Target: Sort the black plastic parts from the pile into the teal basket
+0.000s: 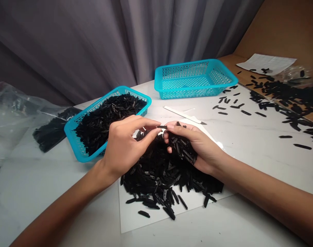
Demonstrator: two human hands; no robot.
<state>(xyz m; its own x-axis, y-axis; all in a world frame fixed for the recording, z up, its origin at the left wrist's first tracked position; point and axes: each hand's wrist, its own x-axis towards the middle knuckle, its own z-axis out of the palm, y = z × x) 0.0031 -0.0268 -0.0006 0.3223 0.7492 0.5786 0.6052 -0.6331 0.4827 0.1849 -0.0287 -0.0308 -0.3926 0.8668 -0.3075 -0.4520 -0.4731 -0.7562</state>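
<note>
A pile of small black plastic strips [161, 175] lies on a white sheet [136, 219] before me. My left hand [125, 144] pinches one black strip [161, 127] between thumb and forefinger above the pile. My right hand [195, 144] is cupped palm up, holding a handful of black strips [183, 147], and its fingertip touches the other end of the pinched strip.
A turquoise basket [79, 151] full of black strips stands to the left. An empty turquoise basket [195, 77] sits at the back. A white-handled blade [183, 115] lies behind the pile. Loose strips [282, 99] spread at right; clear plastic bags [14, 116] at left.
</note>
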